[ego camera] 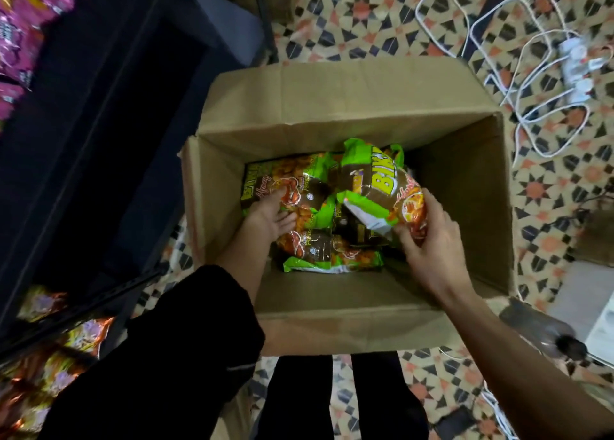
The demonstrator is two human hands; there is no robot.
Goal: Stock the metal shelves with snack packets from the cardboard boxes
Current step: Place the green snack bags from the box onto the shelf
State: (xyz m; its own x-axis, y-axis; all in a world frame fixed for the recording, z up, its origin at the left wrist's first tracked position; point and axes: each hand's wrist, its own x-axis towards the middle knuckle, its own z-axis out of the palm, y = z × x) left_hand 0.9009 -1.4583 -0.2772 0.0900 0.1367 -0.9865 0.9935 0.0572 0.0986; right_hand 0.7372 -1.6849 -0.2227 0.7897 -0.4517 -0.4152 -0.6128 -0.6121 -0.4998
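the open cardboard box (465, 190) stands on the patterned floor (548, 207), flaps folded out. only its left half is filled: a small heap of snack packets (332, 257) lies at the bottom, and the right half shows bare cardboard. the packets are shiny green and brown with yellow lettering and a picture of orange snacks. one raised packet (375, 180) stands tilted above the heap, in the middle of the box.

the right hand (428, 243) grips that raised packet at its lower end, fingers (432, 207) curled round one side and the thumb on the other. the left hand (270, 217) reaches down to the left side of the box and lies on a flat packet (299, 187). its fingertips blur into the print, so i cannot tell whether it grips.

left of the box stand the dark metal shelves (99, 107), with pink packets (20, 24) on them. white cables (548, 90) lie on the floor beyond the box's right corner.
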